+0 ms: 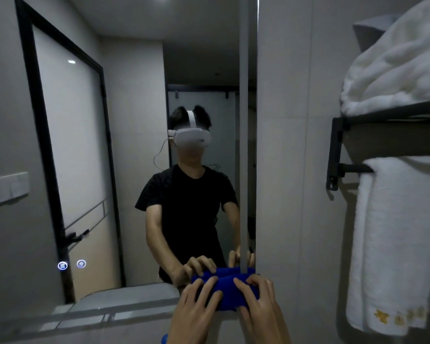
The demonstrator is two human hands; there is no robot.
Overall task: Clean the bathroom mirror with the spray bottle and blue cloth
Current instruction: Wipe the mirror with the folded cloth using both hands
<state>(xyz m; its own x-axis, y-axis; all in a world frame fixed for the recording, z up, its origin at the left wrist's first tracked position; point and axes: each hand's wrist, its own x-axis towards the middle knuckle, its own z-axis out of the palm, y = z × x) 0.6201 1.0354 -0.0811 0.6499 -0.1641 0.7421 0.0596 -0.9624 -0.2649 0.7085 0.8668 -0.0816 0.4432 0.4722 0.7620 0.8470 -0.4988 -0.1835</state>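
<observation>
The blue cloth (227, 292) is bunched up against the lower right corner of the bathroom mirror (134, 150). My left hand (196, 304) lies on the cloth's left half, its fingers spread and bent over the cloth. My right hand (257, 302) grips the right half with curled fingers. The mirror reflects both hands and the cloth. A small blue object (164, 340) pokes in at the bottom edge below my left wrist; I cannot tell whether it is the spray bottle.
A black wall rack (335, 155) at right carries folded white towels (392, 70) on top, and a hanging white towel (395, 244) close to my right arm. The mirror's lower left has two lit touch icons (71, 264). Below the mirror runs a grey ledge (90, 316).
</observation>
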